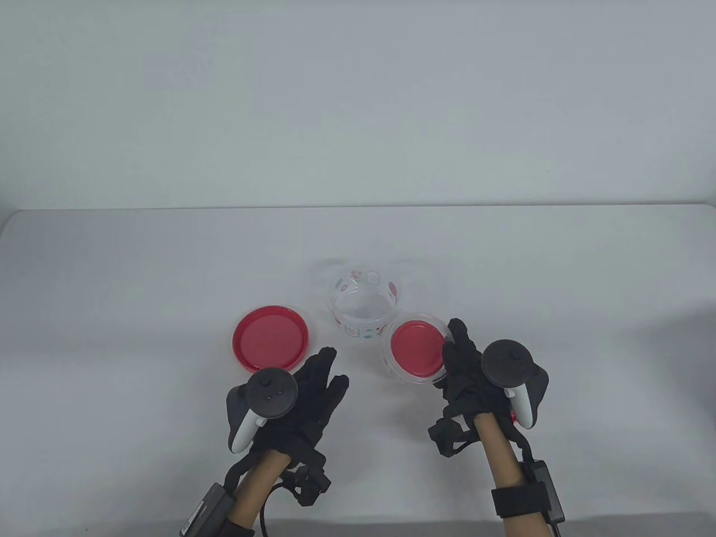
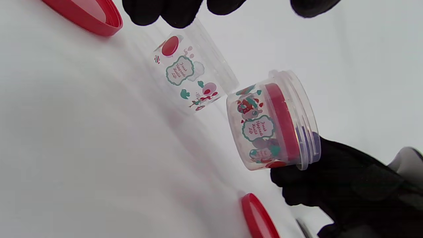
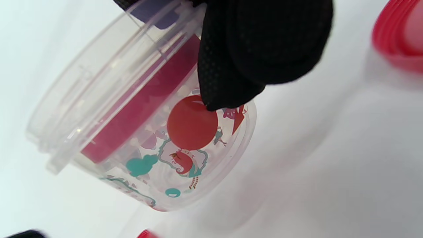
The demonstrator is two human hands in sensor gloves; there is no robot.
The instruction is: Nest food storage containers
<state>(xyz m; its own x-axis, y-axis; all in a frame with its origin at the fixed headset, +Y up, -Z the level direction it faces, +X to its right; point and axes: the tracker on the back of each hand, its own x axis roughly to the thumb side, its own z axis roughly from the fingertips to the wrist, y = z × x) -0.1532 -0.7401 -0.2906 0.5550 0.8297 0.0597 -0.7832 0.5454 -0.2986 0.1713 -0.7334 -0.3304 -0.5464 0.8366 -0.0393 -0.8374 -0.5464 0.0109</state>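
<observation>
The place looked like a bare recording studio or lab rather than a home: a plain white table [image 1: 112,313] stood against an unmarked pale wall [image 1: 358,100] behind it, evenly lit, with printed plastic containers [image 1: 363,305] alone upon the table.

High table view facing down; tilted close wrist views, both sharing the lidded container [image 2: 272,120].

White table [image 1: 140,291]: lid [image 1: 271,345], tub [image 1: 362,305].
</observation>
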